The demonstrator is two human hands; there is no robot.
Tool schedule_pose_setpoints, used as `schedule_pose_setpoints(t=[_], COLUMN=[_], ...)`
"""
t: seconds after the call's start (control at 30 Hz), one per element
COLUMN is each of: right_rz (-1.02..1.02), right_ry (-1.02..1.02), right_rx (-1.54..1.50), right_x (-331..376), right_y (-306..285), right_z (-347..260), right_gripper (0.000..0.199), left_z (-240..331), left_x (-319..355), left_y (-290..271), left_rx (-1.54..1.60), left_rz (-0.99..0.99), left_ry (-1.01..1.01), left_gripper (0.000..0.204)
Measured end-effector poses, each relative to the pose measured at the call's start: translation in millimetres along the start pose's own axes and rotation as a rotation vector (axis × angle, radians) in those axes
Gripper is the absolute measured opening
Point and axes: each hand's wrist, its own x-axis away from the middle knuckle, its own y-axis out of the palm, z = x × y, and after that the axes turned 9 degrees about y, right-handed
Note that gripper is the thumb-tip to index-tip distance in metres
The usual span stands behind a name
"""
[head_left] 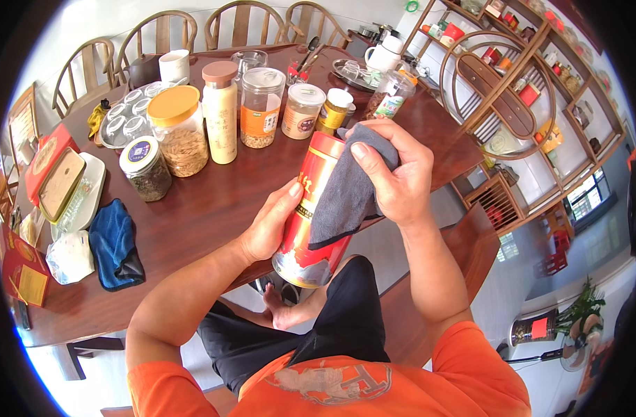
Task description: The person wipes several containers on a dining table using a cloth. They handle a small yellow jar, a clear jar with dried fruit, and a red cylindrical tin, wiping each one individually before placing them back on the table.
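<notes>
A tall red cylindrical canister with gold trim is tilted in front of me, held over my lap at the table's near edge. My left hand is wrapped round its left side, fingers partly hidden behind it. In my right hand is a grey cloth, pinched between thumb and fingers. The cloth drapes over the canister's upper right side and touches it. Closest beyond the canister's top stand a yellow-labelled jar with a white lid and a clear tub with a pale label.
On the brown table stand a cream bottle, an orange-lidded jar, a dark-filled jar and an orange-labelled tub. A blue cloth lies left, near a white tray. Chairs line the far side; shelving stands right.
</notes>
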Motion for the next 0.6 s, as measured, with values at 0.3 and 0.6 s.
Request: schedule_pose_setpoints(t=[0.3,0.6], right_rz=[0.189,0.110], right_ry=[-0.015,-0.064], right_rx=[-0.061,0.415], right_x=[32.7,121.7], right_y=[30.6,83.6], right_z=[22.4,35.7], right_gripper=[0.048,0.106], left_z=[-5.0,1.6], left_x=[0.2,-8.6], left_y=[-9.0,-11.9], left_rx=[0.175,-0.065], left_rz=[0.029,0.153], left_ry=[0.000,0.319], left_gripper=[0.066,0.062])
